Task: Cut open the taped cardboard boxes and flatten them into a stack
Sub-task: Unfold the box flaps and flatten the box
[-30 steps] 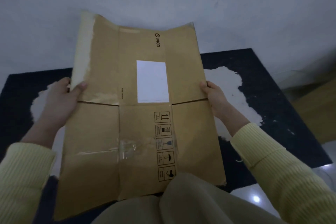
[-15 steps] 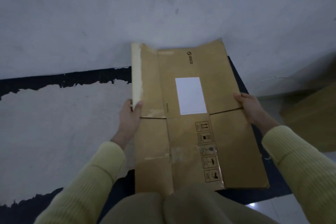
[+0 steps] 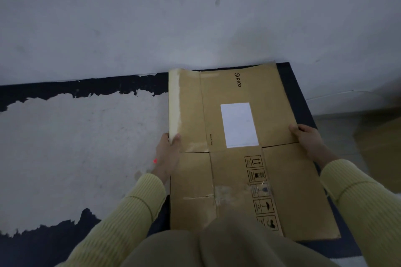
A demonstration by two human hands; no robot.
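Cardboard already slit and pressed flat, the flattened PICO box (image 3: 238, 169) sits low over the dark mat (image 3: 301, 97). Its near end is at the person's knees and its far edge is close to the white wall (image 3: 195, 17). The left grip (image 3: 167, 156) pinches the left edge, thumb on top; the right grip (image 3: 308, 138) curls round the right edge. The step looks like laying it down for the stack, so next comes lowering and letting go. Open room lies left; another brown box (image 3: 382, 147) stands near on the right.
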